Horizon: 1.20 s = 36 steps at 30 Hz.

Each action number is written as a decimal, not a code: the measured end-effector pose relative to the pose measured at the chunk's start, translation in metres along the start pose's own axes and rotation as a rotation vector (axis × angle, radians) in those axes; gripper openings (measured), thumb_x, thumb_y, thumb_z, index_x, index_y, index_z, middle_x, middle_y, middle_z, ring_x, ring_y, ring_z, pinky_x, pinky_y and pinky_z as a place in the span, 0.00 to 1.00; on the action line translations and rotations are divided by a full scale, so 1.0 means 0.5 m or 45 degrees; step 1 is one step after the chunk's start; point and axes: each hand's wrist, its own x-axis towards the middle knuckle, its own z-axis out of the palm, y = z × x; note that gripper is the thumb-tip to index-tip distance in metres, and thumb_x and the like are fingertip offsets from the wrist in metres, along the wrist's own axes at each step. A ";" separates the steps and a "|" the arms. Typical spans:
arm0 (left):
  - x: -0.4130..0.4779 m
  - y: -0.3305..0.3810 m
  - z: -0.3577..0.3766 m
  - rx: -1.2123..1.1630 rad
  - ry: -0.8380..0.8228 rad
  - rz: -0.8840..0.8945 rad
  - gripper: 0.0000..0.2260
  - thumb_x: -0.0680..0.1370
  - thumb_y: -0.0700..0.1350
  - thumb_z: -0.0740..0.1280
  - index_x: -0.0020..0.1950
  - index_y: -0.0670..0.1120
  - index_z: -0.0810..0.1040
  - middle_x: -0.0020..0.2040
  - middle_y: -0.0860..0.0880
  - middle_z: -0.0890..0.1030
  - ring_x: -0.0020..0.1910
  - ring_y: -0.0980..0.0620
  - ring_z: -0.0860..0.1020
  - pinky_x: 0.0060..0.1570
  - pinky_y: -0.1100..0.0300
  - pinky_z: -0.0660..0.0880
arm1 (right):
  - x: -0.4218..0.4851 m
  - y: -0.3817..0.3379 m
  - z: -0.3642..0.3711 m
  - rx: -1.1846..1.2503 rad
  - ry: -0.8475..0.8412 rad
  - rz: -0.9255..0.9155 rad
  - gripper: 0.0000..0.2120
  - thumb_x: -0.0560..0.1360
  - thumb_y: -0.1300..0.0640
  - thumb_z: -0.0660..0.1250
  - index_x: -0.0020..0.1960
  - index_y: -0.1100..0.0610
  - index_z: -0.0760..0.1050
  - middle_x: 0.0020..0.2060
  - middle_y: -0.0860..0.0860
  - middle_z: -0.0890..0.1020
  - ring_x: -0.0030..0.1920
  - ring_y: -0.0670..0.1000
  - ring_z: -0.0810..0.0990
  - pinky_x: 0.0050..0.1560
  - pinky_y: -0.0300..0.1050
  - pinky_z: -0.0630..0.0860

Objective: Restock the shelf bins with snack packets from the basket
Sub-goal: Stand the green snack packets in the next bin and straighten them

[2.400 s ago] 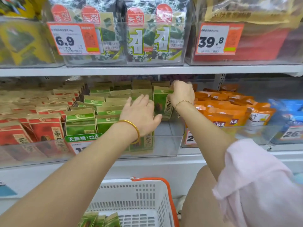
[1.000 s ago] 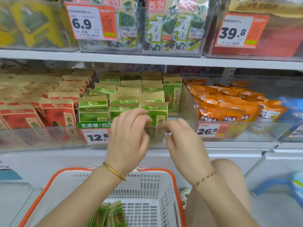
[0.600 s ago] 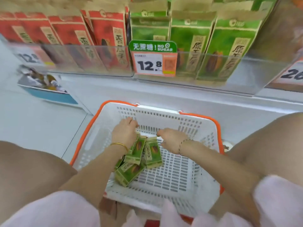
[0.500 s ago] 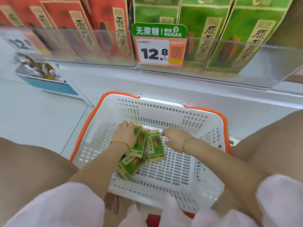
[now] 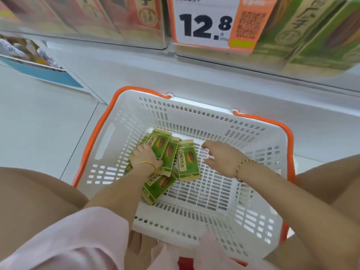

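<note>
The left hand (image 5: 145,156) hides its fingertips among packets (image 5: 188,159); shelf bins (image 5: 272,65) cut off above.

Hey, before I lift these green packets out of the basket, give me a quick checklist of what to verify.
1. Left hand grips the upper packets: ok.
2. Right hand free for the loose packet: ok, open, holding nothing.
3. Basket handles down, out of the way: ok.
4. Bin of matching green packets overhead, right of the price tag: ok.
5. Room in that bin: cannot tell; only its front shows.
</note>
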 end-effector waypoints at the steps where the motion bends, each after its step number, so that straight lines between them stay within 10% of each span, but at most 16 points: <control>1: -0.003 0.002 -0.003 -0.012 0.023 0.003 0.39 0.70 0.61 0.68 0.70 0.39 0.56 0.67 0.40 0.66 0.66 0.41 0.66 0.64 0.48 0.68 | 0.000 -0.001 -0.001 0.006 0.009 -0.002 0.19 0.80 0.56 0.59 0.69 0.57 0.63 0.63 0.56 0.73 0.62 0.55 0.73 0.60 0.49 0.71; 9: -0.060 0.038 -0.183 -0.179 -0.173 0.306 0.37 0.69 0.46 0.74 0.70 0.40 0.56 0.66 0.42 0.60 0.63 0.43 0.69 0.59 0.52 0.73 | -0.006 -0.021 -0.024 0.172 0.187 -0.009 0.27 0.79 0.57 0.61 0.75 0.56 0.54 0.68 0.58 0.68 0.64 0.57 0.71 0.63 0.50 0.70; 14: -0.186 0.074 -0.333 -0.173 -0.428 0.868 0.26 0.68 0.38 0.75 0.57 0.48 0.62 0.51 0.49 0.66 0.36 0.53 0.71 0.28 0.61 0.70 | -0.049 -0.011 -0.089 0.450 0.139 -0.034 0.30 0.76 0.55 0.67 0.74 0.55 0.59 0.69 0.54 0.69 0.67 0.52 0.70 0.65 0.45 0.68; 18: -0.296 0.089 -0.413 -0.296 -0.475 1.203 0.25 0.68 0.37 0.76 0.53 0.50 0.63 0.43 0.52 0.69 0.37 0.56 0.71 0.34 0.61 0.72 | -0.123 0.029 -0.163 0.531 -0.036 -0.089 0.33 0.74 0.50 0.70 0.74 0.55 0.61 0.70 0.51 0.69 0.69 0.50 0.68 0.69 0.47 0.66; 21: -0.358 0.088 -0.458 -0.504 -0.454 1.379 0.26 0.67 0.34 0.76 0.50 0.53 0.64 0.45 0.51 0.72 0.43 0.50 0.74 0.45 0.49 0.76 | -0.192 0.046 -0.196 0.794 -0.072 -0.216 0.19 0.73 0.54 0.71 0.61 0.59 0.72 0.55 0.55 0.81 0.53 0.51 0.81 0.57 0.46 0.77; 28: -0.471 0.105 -0.542 -1.039 -0.257 1.554 0.41 0.67 0.37 0.77 0.71 0.56 0.58 0.64 0.53 0.72 0.54 0.52 0.80 0.51 0.56 0.79 | -0.339 0.060 -0.246 1.278 0.543 -0.486 0.23 0.66 0.60 0.75 0.58 0.59 0.71 0.48 0.52 0.80 0.48 0.48 0.80 0.49 0.42 0.79; 36: -0.567 0.239 -0.666 -1.020 0.778 1.706 0.15 0.71 0.38 0.72 0.50 0.53 0.72 0.44 0.60 0.75 0.43 0.63 0.75 0.48 0.67 0.72 | -0.464 0.059 -0.358 1.075 1.280 -0.643 0.21 0.68 0.55 0.73 0.58 0.49 0.70 0.52 0.48 0.80 0.54 0.46 0.80 0.53 0.46 0.78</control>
